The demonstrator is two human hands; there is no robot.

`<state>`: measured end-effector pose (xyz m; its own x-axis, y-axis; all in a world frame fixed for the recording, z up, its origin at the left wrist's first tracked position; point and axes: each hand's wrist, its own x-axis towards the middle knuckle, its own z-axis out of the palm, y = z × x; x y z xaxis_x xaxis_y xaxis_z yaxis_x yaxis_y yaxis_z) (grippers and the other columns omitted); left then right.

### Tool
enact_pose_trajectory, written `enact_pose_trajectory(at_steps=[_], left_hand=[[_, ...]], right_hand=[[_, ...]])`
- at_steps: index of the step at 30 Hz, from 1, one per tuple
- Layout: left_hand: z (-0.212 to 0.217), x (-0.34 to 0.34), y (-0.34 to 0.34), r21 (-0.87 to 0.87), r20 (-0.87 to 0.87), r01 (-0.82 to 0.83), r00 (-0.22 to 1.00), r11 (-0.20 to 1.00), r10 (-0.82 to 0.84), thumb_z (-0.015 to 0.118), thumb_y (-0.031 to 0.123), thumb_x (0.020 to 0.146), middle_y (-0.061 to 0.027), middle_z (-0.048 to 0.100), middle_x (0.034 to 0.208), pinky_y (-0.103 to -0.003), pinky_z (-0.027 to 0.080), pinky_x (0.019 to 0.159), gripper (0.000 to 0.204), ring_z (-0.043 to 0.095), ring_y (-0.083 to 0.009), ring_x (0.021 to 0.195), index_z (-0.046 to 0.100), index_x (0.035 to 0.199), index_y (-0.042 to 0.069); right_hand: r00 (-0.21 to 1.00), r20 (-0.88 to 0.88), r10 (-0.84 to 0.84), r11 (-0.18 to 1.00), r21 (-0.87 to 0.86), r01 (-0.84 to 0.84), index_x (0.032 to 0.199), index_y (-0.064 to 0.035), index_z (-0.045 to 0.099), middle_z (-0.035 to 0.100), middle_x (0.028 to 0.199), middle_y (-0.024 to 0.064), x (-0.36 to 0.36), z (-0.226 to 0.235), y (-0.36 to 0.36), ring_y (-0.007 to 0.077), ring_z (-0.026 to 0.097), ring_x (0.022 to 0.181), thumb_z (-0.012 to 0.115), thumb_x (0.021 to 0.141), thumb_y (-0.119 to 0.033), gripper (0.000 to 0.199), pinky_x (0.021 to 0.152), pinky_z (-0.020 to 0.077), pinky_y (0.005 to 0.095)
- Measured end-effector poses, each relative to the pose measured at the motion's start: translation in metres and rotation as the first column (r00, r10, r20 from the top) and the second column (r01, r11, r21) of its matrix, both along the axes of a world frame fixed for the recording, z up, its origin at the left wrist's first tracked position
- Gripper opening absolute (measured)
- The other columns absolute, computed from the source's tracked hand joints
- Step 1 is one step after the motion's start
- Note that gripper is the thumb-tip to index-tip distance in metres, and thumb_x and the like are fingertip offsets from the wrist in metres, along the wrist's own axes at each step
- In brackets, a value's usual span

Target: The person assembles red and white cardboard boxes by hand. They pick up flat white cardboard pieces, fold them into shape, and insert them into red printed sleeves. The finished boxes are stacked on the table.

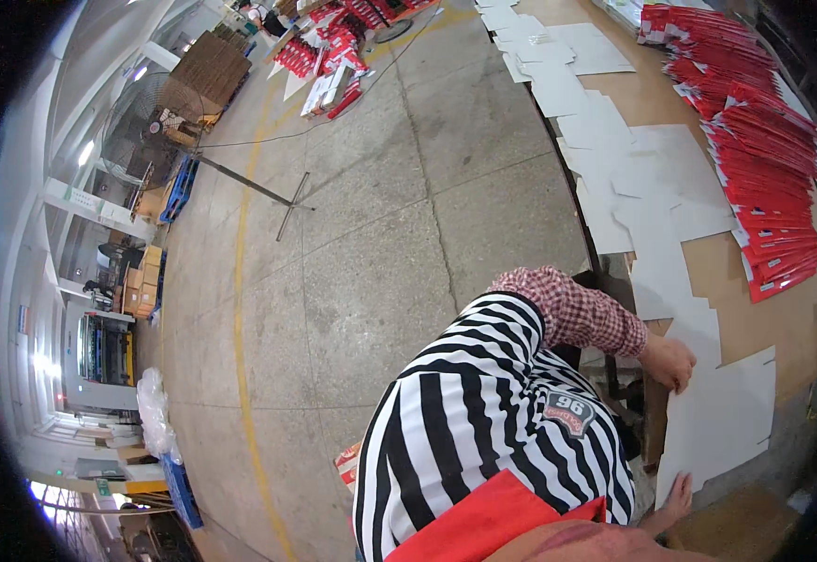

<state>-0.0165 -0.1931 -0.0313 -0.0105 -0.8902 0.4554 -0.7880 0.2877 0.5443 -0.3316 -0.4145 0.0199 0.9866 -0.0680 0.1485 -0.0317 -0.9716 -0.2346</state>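
Note:
A flat white cardboard sheet [719, 421] with notched edges lies at the near end of the table, overlapping other white sheets. My left hand [668, 361], below a red checkered sleeve, is closed at the sheet's left edge with its fingers curled. At the sheet's lower corner is my right hand [675, 501], its fingers over the edge; the thumb and most of the palm are hidden. A row of overlapping white cardboard sheets [647, 225] runs up the table from there.
Red printed flat packs [764, 178] lie fanned along the table's far side, on brown board [755, 328]. To the left, a standing fan [160, 126] has its legs on the concrete floor [361, 281]. More red packs [338, 56] are heaped farther back, near another person [263, 17].

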Motion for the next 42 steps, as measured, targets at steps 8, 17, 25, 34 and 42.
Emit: enact_pose_trajectory(at_steps=[8,17,25,34,42], left_hand=[[0.003,-0.025,-0.010,0.166,-0.259,-0.463,0.831,0.870,0.492,0.066,0.018,0.078,-0.0088,0.064,0.085,-0.042,0.048,0.067,0.013,0.061,-0.0283,0.084,0.060,0.078,0.006],[0.014,-0.052,0.025,-0.347,0.401,-0.336,0.791,0.876,0.462,0.064,0.030,0.080,-0.0043,0.058,0.115,-0.049,0.044,0.085,0.030,0.050,-0.0238,0.116,0.059,0.102,0.011],[0.006,0.020,0.040,0.270,-0.132,-0.502,0.826,0.822,0.548,0.069,0.032,0.076,-0.0090,0.061,0.097,-0.044,0.043,0.086,0.029,0.052,-0.0272,0.110,0.062,0.094,0.010],[-0.007,-0.076,0.016,-0.007,0.340,-0.350,0.880,0.937,0.331,0.062,0.061,0.079,-0.0126,0.042,0.146,-0.075,0.011,0.106,0.083,0.028,-0.0422,0.139,0.041,0.141,0.010],[-0.014,-0.089,-0.020,-0.012,0.273,-0.103,0.957,0.995,0.102,0.047,0.084,0.072,-0.0161,0.037,0.149,-0.074,0.010,0.105,0.109,0.022,-0.0476,0.140,0.032,0.147,0.006]], right_hand=[[0.783,-0.205,-0.587,0.705,0.347,0.619,0.136,-0.0025,0.051,0.051,0.134,0.0238,0.041,-0.030,-0.050,0.0400,0.045,0.126,0.062,0.093,-0.035,0.055,0.091,0.0487,0.0441],[0.995,0.065,0.080,0.991,0.101,-0.086,0.132,-0.0058,0.056,0.044,0.145,0.0141,0.119,-0.025,0.033,0.0372,0.034,0.137,0.036,0.101,-0.050,0.058,0.113,0.0212,0.0537],[0.993,0.007,0.121,0.974,0.193,-0.120,0.133,-0.0100,0.057,0.043,0.148,0.0115,0.103,-0.015,0.035,0.0353,0.029,0.141,0.030,0.102,-0.049,0.057,0.115,0.0146,0.0526],[0.973,0.192,-0.128,0.991,-0.018,0.133,0.141,-0.0094,0.047,0.038,0.150,0.0169,0.077,-0.007,0.050,0.0343,0.031,0.140,0.038,0.100,-0.051,0.059,0.112,0.0241,0.0551],[0.835,-0.181,-0.519,0.850,-0.002,0.527,0.144,-0.0086,0.041,0.032,0.153,0.0174,-0.012,-0.032,0.004,0.0328,0.027,0.142,0.044,0.096,-0.039,0.057,0.114,0.0221,0.0525]])
